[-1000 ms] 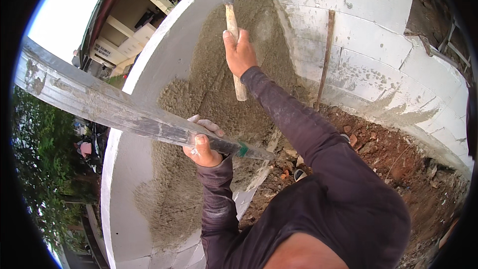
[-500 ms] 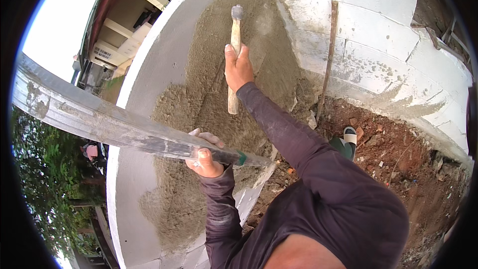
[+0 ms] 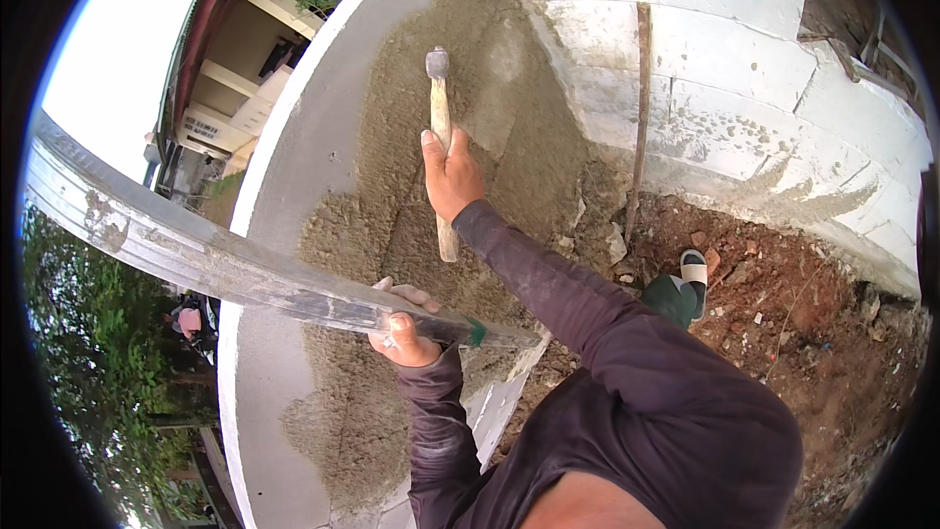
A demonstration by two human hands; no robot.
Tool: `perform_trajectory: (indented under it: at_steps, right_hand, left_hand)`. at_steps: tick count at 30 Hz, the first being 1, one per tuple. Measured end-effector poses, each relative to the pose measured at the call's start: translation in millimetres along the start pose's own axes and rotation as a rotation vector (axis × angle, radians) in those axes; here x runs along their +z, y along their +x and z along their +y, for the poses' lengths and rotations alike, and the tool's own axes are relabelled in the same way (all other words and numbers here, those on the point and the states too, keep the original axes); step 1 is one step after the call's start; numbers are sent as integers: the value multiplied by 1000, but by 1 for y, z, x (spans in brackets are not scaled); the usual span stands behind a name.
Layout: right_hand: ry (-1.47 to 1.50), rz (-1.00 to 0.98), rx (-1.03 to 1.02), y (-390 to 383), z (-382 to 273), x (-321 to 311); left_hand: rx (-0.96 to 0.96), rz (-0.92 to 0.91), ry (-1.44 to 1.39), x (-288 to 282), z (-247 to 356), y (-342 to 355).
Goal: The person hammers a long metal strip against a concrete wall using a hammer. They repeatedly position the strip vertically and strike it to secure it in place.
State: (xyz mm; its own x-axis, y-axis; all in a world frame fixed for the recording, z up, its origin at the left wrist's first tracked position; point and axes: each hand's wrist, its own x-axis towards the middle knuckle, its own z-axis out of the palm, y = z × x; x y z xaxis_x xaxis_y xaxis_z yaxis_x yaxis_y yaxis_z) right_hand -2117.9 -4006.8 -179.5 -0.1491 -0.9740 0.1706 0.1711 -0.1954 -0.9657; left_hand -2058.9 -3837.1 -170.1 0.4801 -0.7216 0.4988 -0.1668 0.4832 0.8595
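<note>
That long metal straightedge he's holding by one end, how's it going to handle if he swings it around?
The straightedge looks like a stiff metal bar, so it probably won't flop. The left hand grips it near one end, with most of its length sticking out, so it likely feels tip-heavy and wants to dip. Mortar smears on it may make the grip gritty or slick.

My right hand point(image 3: 452, 176) grips a hammer point(image 3: 441, 152): pale worn wood handle, dull dark metal head. My left hand point(image 3: 399, 333) holds a long straightedge point(image 3: 225, 264), grey matt metal smeared with dried mortar. Wall point(image 3: 460, 108) render is rough, sandy, matt; blocks point(image 3: 725, 108) are white and chalky. Sleeves are dark cloth.
</note>
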Motion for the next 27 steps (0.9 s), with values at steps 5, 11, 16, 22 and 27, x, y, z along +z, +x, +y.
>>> perform_trajectory:
  at_steps: [5, 11, 16, 22, 27]
  right_hand:
    - [65, -45, -189, 12, -16, 4]
    - [80, 7, -201, -2, 54, -19]
    - [152, -53, 70, -19, 59, -71]
    - [51, -87, 131, -39, 74, -97]
    - [22, -166, 155, -45, 82, -93]
  left_hand:
    - [-14, -14, -29, 9, -2, 6]
    - [4, 5, -40, -1, -5, 14]
    - [41, 30, -18, -13, -1, 15]
    - [89, 84, -56, -22, 0, 26]
    - [106, 93, -57, -21, 1, 28]
